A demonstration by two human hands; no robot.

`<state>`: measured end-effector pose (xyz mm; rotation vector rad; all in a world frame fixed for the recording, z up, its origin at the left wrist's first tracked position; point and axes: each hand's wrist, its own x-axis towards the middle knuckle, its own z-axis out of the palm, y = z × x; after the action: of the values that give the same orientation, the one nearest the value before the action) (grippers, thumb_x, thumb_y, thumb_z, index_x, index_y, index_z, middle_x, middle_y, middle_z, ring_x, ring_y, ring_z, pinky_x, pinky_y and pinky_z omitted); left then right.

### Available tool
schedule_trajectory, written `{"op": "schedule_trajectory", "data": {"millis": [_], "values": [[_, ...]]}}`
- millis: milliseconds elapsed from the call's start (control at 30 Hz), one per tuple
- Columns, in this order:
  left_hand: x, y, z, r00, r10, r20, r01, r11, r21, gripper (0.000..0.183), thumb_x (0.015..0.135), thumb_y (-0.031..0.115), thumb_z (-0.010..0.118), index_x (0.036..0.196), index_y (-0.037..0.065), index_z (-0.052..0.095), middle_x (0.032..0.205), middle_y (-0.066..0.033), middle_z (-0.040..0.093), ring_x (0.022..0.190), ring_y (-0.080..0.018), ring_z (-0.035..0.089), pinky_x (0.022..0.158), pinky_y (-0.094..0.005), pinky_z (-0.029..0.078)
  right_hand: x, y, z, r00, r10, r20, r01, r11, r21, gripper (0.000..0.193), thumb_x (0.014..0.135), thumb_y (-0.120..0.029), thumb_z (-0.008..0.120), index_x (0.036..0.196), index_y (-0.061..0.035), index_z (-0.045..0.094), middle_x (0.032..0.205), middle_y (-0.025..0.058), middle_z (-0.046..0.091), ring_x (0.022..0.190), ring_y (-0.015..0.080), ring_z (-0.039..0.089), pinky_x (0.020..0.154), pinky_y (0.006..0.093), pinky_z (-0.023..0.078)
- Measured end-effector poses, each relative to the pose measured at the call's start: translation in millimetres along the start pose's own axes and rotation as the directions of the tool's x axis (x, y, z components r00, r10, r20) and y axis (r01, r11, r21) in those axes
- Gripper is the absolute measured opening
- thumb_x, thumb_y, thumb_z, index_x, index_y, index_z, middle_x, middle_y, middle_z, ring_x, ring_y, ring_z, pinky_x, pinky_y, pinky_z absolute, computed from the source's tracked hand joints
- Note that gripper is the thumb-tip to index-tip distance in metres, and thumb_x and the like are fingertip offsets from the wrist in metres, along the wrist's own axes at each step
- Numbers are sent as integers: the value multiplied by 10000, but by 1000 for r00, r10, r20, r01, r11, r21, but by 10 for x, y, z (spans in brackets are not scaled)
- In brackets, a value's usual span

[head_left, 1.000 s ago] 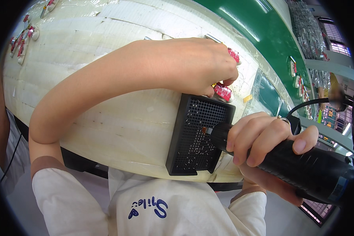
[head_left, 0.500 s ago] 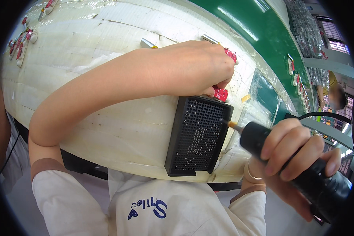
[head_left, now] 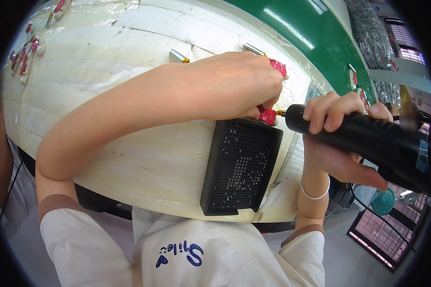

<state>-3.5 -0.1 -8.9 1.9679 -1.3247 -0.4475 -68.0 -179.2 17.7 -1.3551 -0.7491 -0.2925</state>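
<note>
My left hand (head_left: 261,83) is closed around a red piece with white markings (head_left: 266,115), pressing it near the far edge of a black tray. Fingers hide part of it. More red (head_left: 278,67) shows beyond my knuckles; I cannot tell whether it is the same piece. In my right hand (head_left: 337,115) is a black electric screwdriver (head_left: 392,136), lying almost level. Its bit (head_left: 280,113) meets the right end of the red piece, or nearly so. Below my left hand, the black tray of holes (head_left: 207,191) holds many small screws, some upright, some loose.
Two silver cylinders with yellow ends, one nearer (head_left: 177,56) and one farther (head_left: 255,49), lie beyond my left arm. Several red-and-white pieces (head_left: 24,60) sit at the far left of the pale covered table (head_left: 129,158). A green surface (head_left: 292,28) runs behind, with more pieces at right.
My right hand has raised the screwdriver up and away from over the tray, bringing its bit to the red piece. My left hand has barely moved.
</note>
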Motion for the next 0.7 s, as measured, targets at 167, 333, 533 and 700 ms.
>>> {"op": "schedule_trajectory", "data": {"millis": [167,333,533,700], "values": [[-16,-3,-4,999,13,-36,-14,1000,-21,147,649,42,690,775,-23,652,775,-127,610,794,-287,598,726,-367,476,65,-171,27,999,16,-35,-18,998,-53,919,580,-874,417,1177,-175,403,737,36,430,550,148,439,544,311,392],[-14,0,-7,1000,2,-14,-2,1000,-27,140,655,38,684,774,-26,650,770,-128,608,786,-288,596,725,-367,475,82,-250,89,999,33,15,-32,997,-68,907,582,-864,440,1164,-168,422,742,28,431,557,141,437,541,305,385],[-23,-15,0,1000,-17,4,17,999,-28,147,654,39,686,780,-28,651,769,-128,610,778,-281,598,723,-361,476,71,-76,2,997,-12,80,16,999,-42,931,601,-868,400,1187,-144,373,722,37,437,522,140,437,513,297,391],[-3,2,-3,1000,0,-11,-1,999,-46,148,651,38,690,779,-27,653,773,-129,613,778,-281,598,726,-360,476,66,-84,14,1000,-15,-9,15,1000,-25,909,625,-868,347,1188,-154,369,706,40,435,509,136,445,499,293,399]]}}
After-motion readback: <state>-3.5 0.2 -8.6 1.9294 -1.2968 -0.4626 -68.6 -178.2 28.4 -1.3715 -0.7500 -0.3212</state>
